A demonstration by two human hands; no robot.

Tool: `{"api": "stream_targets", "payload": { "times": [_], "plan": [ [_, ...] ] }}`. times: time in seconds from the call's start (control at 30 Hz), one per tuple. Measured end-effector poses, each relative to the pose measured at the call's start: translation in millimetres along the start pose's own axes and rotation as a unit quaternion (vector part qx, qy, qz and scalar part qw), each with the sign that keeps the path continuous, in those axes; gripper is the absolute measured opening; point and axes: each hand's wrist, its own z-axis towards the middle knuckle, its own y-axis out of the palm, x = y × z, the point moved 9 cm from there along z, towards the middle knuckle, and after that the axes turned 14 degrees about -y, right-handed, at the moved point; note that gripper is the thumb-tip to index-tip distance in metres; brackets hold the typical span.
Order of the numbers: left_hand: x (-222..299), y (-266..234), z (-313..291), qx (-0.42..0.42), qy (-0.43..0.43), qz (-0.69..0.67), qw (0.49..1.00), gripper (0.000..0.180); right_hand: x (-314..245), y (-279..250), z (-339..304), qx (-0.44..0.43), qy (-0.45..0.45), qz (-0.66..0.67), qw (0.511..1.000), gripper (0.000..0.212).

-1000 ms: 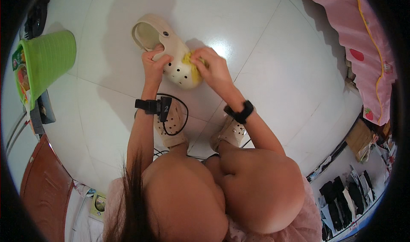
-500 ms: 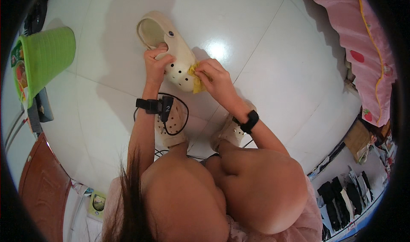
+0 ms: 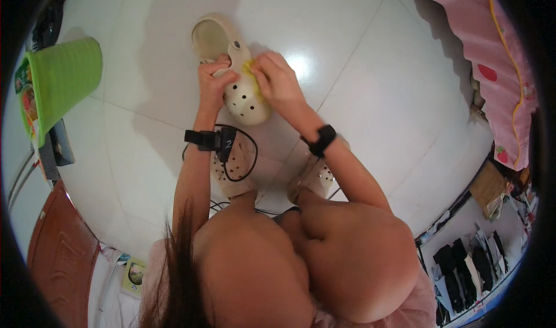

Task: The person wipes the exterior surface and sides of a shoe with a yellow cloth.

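Observation:
A cream clog [image 3: 250, 103] with dark round holes in its toe and a heel strap is held above the floor, toe toward me. My left hand [image 3: 215, 83] grips it by the edge of its opening, fingers inside and thumb on the upper. Against the clog's right side, my right hand [image 3: 279, 82] is closed on a yellow cloth [image 3: 249, 67], mostly covered by the fingers. Each wrist wears a black strap; a black cable loops from the left one.
A green basket [image 3: 69, 76] with packages stands at left on the pale tiled floor [image 3: 370, 114]. Pink strawberry-patterned fabric [image 3: 480, 50] hangs at right. Dark folded items [image 3: 463, 267] sit lower right, a brown door [image 3: 61, 258] lower left. My feet wear cream clogs [image 3: 234, 169].
My right hand has moved with the yellow cloth along the clog's side, from the toe up toward the strap. The clog has tilted slightly; my left hand keeps its grip.

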Motion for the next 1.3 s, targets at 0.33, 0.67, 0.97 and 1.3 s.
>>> {"api": "stream_targets", "payload": {
  "times": [0.33,0.67,0.97,1.3],
  "plan": [
    [-1.8,1.0,0.9,-0.006,-0.017,0.005,1.0,0.028,-20.8,13.3,4.9,-0.013,-0.038,0.046,0.998,0.006],
    [-1.9,-8.0,-4.4,-0.008,-0.009,-0.002,1.0,0.019,-8.4,16.2,-3.4,-0.027,-0.002,0.013,1.0,0.009],
    [-6.3,-11.1,-2.0,-0.024,-0.038,0.004,0.999,0.02,-1.9,11.8,3.8,-0.024,0.02,0.042,0.999,0.009],
    [-12.8,-9.8,1.2,-0.04,-0.052,-0.018,0.998,0.027,0.1,10.3,5.3,-0.024,0.024,0.034,0.999,0.009]
  ]
}}
